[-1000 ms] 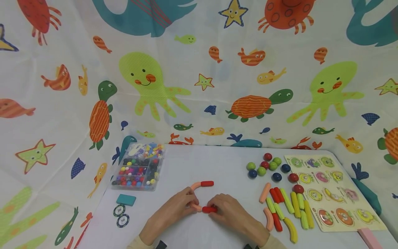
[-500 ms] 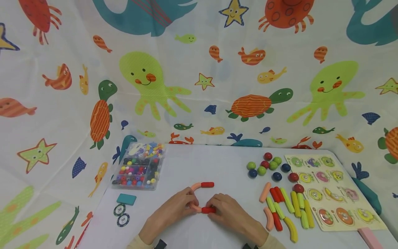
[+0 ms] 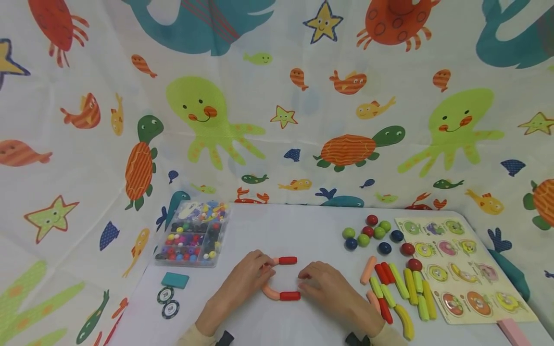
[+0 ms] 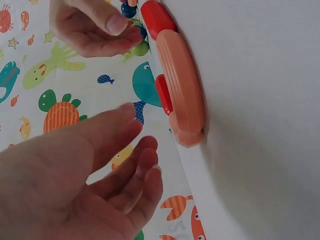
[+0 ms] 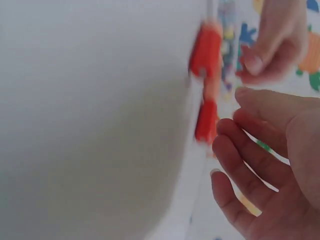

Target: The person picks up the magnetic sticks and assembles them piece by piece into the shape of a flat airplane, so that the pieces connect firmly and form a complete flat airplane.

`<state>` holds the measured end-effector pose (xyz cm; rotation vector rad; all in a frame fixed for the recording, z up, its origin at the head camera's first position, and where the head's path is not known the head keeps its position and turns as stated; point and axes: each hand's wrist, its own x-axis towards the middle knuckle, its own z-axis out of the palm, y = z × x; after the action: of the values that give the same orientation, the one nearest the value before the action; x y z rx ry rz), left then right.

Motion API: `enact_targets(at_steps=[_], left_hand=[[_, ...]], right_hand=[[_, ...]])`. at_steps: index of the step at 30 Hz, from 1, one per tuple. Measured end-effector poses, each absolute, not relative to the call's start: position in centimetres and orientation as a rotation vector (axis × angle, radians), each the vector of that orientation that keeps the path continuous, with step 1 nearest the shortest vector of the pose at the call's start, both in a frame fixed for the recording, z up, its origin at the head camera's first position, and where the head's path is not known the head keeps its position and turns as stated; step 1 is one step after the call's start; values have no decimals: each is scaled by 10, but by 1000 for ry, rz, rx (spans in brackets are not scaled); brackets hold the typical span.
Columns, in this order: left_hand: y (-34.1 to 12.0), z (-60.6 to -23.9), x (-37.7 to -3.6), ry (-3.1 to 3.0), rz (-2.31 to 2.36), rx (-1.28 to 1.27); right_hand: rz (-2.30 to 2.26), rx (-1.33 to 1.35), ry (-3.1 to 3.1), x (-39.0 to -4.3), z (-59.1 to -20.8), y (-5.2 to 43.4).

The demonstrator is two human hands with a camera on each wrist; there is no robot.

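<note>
Both hands loose and holding nothing: left hand point(image 3: 242, 283) and right hand point(image 3: 331, 290) flank the C-shaped chain of pink curved and red straight sticks point(image 3: 279, 294) lying on the white table point(image 3: 311, 230).

Head view high, facing table point(image 3: 303, 230) – wrist views close, sharing red-orange pieces point(image 4: 180, 95)

A white tabletop point(image 3: 303, 230) carries a C-shaped chain of orange and red sticks point(image 3: 277, 288) near its front edge — the left hand point(image 3: 242, 283) rests on its curve, the right hand point(image 3: 329, 288) just beside its open ends. A bead box point(image 3: 192, 238) sits toward the back-left corner.
</note>
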<state>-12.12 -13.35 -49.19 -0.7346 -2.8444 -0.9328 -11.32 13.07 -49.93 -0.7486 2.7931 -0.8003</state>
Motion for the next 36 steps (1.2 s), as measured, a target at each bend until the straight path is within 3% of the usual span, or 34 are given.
enact_targets(at_steps=[8,20,36], left_hand=[[-128,-501,-130,-2907,-904,-639],[-130,-507,-139,-3015,-1112,-576],[-129,-514,-152,-2963,-1143,-654]], right_hand=[[-1032,-352,2939,-141,-489,178],[-1115,9,3066,-170,-495,223],[-975,47,3002,-171,-499,220]])
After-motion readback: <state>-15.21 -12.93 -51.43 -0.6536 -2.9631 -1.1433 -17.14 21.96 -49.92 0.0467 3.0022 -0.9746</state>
